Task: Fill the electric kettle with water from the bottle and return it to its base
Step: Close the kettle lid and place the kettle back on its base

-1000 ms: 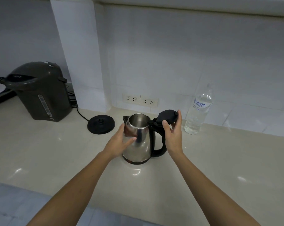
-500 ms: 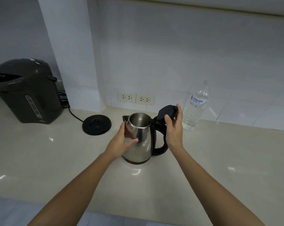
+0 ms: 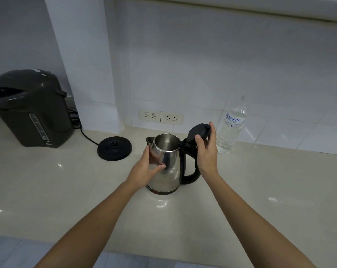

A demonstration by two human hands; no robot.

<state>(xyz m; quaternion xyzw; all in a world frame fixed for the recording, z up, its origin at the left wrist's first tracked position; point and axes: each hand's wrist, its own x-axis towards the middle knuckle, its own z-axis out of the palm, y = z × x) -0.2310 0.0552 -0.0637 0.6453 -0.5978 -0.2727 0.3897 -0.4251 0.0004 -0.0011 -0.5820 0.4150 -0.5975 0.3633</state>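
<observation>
Bench (image 3: 260, 190): electric kettle (image 3: 171, 167) between left grip (image 3: 144, 171) and right grip (image 3: 206, 151); kettle base (image 3: 114, 148) left of left grip; water bottle (image 3: 231, 128) right of right grip.

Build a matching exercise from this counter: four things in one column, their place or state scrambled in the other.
Things:
1. kettle lid
2. kettle base
3. water bottle
4. dark hot-water pot

Place or state:
A. far left of the counter
B. flipped up, pinched by the right hand
C. upright at the wall, right of the kettle
D. flat on the counter with nothing on it, left of the kettle

Pairs: 1-B, 2-D, 3-C, 4-A
</observation>
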